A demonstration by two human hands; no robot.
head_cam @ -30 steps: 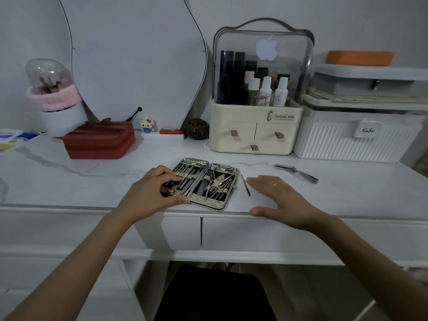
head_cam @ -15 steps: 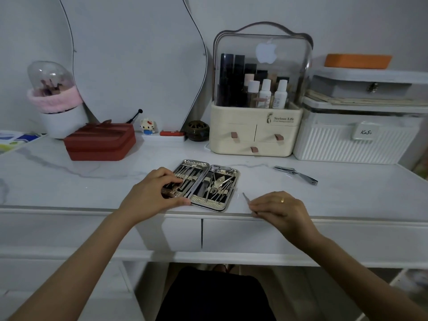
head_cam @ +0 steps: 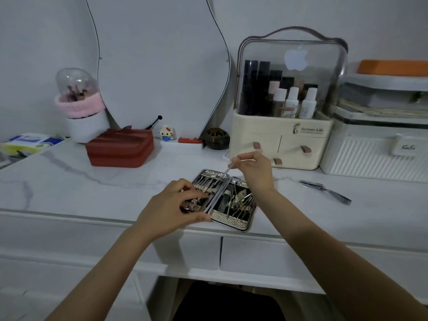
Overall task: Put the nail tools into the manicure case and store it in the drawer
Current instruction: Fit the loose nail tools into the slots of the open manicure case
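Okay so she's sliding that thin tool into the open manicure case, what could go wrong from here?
1. The right hand pinches the thin tool only at its far end, so it might slip or miss its slot.
2. The manicure case sits right at the desk edge; the left hand pressing on it could tip it off.
3. The nail clippers lie apart on the right, easy to forget.

white marble desk point(head_cam: 69, 181) with grey veins, dark red zip case point(head_cam: 120, 148) at 10 o'clock, cream organizer point(head_cam: 278, 140) at 1, orange block point(head_cam: 391, 67) at 2, silver clippers point(head_cam: 324, 191)
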